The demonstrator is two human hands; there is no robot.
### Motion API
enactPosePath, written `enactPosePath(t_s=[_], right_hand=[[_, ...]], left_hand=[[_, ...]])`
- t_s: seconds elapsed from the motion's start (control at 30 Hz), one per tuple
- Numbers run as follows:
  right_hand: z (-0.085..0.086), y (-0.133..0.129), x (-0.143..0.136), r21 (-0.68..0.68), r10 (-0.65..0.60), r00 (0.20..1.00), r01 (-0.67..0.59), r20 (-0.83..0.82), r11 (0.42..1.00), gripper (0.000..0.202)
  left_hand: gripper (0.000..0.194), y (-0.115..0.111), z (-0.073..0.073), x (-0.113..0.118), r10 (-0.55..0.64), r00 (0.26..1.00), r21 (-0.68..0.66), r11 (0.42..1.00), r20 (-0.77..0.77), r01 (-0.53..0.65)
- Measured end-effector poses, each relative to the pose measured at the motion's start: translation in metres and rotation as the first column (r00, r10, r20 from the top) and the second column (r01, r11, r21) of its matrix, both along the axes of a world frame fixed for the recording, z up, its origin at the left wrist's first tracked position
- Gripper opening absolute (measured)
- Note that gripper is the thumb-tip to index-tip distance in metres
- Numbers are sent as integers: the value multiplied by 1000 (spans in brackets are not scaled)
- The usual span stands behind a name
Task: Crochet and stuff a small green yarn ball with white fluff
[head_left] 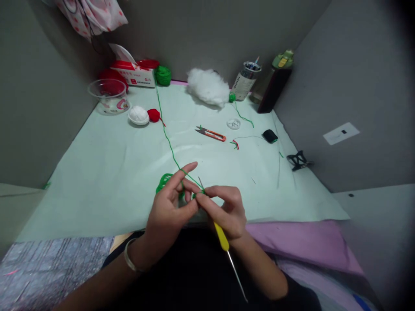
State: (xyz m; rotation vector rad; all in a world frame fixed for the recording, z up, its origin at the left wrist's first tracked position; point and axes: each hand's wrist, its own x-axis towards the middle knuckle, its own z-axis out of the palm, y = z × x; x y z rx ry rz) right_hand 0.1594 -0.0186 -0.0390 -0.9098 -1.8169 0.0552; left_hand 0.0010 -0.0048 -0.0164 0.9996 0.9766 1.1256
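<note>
My right hand (227, 209) is closed around a crochet hook (221, 236) with a yellow grip, its metal tip pointing up and away from me. Between thumb and fingers, my left hand (173, 205) pinches a small piece of green crochet work (194, 196), mostly hidden by the fingers. Over the raised left index finger runs green yarn (170, 149), stretching back to a green yarn ball (163, 75) by the tissue box. Loops of green yarn (164, 182) show behind the left hand. The two hands meet at the hook tip.
Orange-handled thread snips (210, 134) lie mid-table. White stuffing (208, 87), a pen holder (246, 82) and a bottle (275, 82) stand at the back. At left are a tissue box (138, 77), plastic tub (108, 97), white yarn (138, 114) and red yarn ball (153, 115). A black clip (298, 160) lies right.
</note>
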Motion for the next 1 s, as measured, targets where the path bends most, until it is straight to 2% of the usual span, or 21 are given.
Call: enactPosePath(t_s=[0.07,0.13,0.23,0.3,0.37,0.6,0.87,1.0], right_hand=[[2,0,-1,-39,18,994,-22,-107,999,29],[8,3,0,-167,49,935,-114,-351,979,24],[15,8,0,-312,55,725,-362,-687,879,21],[16,11,0,-338,54,631,-484,-774,807,18],[15,12,-1,-350,43,601,-520,-798,779,16],[10,11,-5,-381,-11,576,-526,-817,761,15],[14,11,-2,-373,-43,565,-484,-824,792,17],[12,9,-6,-367,-27,594,-460,-804,809,17]], left_hand=[[63,5,1,-1,-94,958,-194,969,270,150],[59,10,2,-4,-84,910,-268,941,407,207],[56,13,3,-7,-50,919,-243,957,391,156],[56,11,4,-7,-73,936,-200,968,343,149],[55,9,4,-6,-99,948,-174,972,303,157],[56,9,2,-6,-117,964,-172,972,241,161],[48,8,1,-7,-81,976,-155,981,204,114],[47,7,1,-7,-95,977,-138,983,192,122]])
